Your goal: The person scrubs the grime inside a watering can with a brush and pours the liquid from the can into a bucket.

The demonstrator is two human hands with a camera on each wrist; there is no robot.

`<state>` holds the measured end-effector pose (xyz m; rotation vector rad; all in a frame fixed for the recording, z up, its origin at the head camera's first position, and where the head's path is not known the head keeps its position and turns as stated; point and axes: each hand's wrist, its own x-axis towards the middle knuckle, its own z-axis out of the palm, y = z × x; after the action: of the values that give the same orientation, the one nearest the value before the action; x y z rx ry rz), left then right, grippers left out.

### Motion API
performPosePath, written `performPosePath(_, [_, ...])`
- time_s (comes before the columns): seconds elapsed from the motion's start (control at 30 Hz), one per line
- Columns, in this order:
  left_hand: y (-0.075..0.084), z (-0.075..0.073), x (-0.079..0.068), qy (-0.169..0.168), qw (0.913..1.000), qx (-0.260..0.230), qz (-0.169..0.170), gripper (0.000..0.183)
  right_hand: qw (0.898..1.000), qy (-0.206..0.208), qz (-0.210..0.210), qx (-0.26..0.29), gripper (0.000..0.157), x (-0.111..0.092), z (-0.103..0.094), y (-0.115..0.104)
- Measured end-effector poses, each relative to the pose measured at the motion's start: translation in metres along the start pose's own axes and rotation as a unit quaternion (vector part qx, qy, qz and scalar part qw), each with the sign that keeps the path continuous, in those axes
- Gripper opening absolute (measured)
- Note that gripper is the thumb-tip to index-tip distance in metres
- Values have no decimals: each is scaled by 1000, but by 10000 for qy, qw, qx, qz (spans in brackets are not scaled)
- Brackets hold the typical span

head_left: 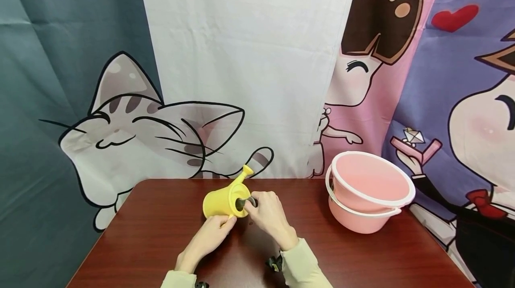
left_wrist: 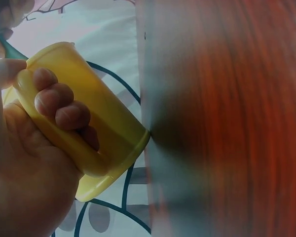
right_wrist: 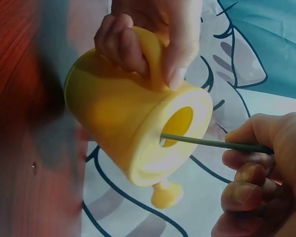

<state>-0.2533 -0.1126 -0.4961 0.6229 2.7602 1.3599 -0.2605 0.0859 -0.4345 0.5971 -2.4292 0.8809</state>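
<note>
A small yellow watering can (head_left: 218, 202) is tilted above the table, its round opening turned toward the right and its spout pointing up and away. My left hand (head_left: 210, 235) grips the can's handle, with fingers curled through it in the left wrist view. My right hand (head_left: 270, 216) pinches a thin dark green tool (right_wrist: 212, 143) near its outer end. The tool's other end enters the can's opening, so its tip is hidden and its kind unclear. Whether the can's base touches the table I cannot tell.
Two pink buckets (head_left: 342, 185), one nested in the other, stand at the right of the brown wooden table (head_left: 153, 230). A printed cartoon curtain (head_left: 249, 55) hangs behind the table's back edge.
</note>
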Motion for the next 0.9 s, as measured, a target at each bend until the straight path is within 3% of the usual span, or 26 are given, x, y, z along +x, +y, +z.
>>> performPosePath(0.27, [1,-2,0,-29,10000,-36,28,48,10000,-22,11,8,36,1,0,0])
performPosePath(0.57, [0,3,0,-48,10000,-17,15,49,9987,-425,197,-186,36,-5,15,8])
performPosePath(0.9, [0,1,0,-14,10000,-39,12,48,9992,-324,114,-216,36,-4,19,12])
